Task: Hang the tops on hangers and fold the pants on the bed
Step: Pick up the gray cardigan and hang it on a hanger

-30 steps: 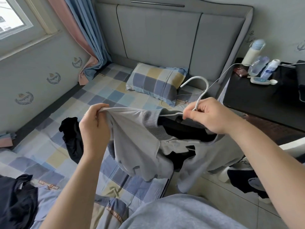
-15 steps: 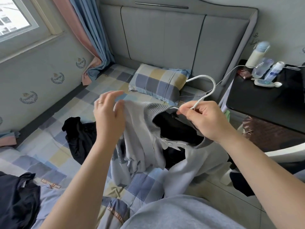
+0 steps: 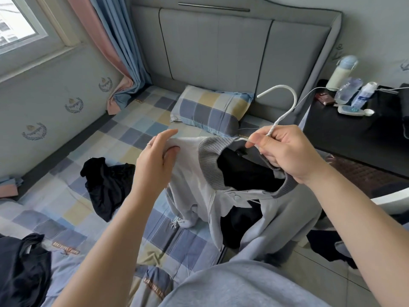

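A light grey jacket (image 3: 194,180) with a darker ribbed collar and black lining hangs in front of me over the bed edge. Its collar sits around the neck of a white hanger (image 3: 285,107), whose hook points up. My right hand (image 3: 285,151) is shut on the hanger's neck and the collar. My left hand (image 3: 157,160) pinches the jacket's left shoulder between thumb and fingers. The hanger's arms are hidden inside the jacket. A crumpled black garment (image 3: 106,185) lies on the checked bed (image 3: 124,138), and another dark garment (image 3: 22,267) lies at the lower left.
A checked pillow (image 3: 210,111) rests against the grey headboard (image 3: 221,52). To the right a black nightstand (image 3: 345,131) carries bottles (image 3: 349,89) and a white cable. Dark clothes (image 3: 329,244) lie on the tiled floor by the bed. Curtains hang at the far left corner.
My left hand let go of the stretched shoulder, opened briefly, and now pinches the jacket's shoulder higher up near the collar. The jacket hangs more squarely from the hanger.
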### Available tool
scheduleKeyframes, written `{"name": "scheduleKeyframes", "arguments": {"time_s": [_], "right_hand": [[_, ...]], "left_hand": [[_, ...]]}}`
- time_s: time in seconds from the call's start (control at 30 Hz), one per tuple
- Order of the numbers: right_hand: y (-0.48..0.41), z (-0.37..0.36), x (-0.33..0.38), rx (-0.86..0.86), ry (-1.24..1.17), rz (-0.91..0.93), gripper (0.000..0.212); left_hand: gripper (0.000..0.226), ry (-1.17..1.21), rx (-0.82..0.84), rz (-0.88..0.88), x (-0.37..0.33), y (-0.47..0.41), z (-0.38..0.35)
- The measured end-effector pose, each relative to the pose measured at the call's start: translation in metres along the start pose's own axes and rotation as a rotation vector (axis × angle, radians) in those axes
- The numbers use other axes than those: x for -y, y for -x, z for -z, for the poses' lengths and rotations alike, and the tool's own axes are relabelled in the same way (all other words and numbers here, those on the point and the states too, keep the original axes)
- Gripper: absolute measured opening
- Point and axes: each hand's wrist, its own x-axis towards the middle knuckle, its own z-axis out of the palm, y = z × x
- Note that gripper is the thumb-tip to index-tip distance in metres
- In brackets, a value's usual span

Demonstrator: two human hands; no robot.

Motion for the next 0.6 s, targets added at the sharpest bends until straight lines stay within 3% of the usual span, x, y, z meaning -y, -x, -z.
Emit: {"name": "scheduleKeyframes", "arguments": {"time_s": [0.17, 0.33, 0.43, 0.53, 0.6], "right_hand": [[-0.003, 0.009, -0.001, -0.024, 0.034, -0.065, 0.024], [-0.002, 0.022, -0.001, -0.053, 0.083, -0.072, 0.024], [-0.001, 0.029, -0.001, -0.037, 0.175, -0.070, 0.023], [0.002, 0.027, -0.006, 0.064, 0.231, -0.121, 0.023], [0.006, 0.022, -0.008, 0.160, 0.155, -0.125, 0.021]], "left_hand": [[0.026, -0.037, 0.046, -0.065, -0.001, -0.006, 0.003], [0.032, -0.324, 0.057, -0.091, -0.008, -0.016, 0.015], [0.029, -0.233, 0.080, -0.101, -0.010, -0.018, 0.022], [0.032, -0.092, -0.008, -0.115, -0.016, -0.026, 0.027], [0.031, -0.025, -0.066, -0.015, -0.017, -0.033, 0.030]]}}
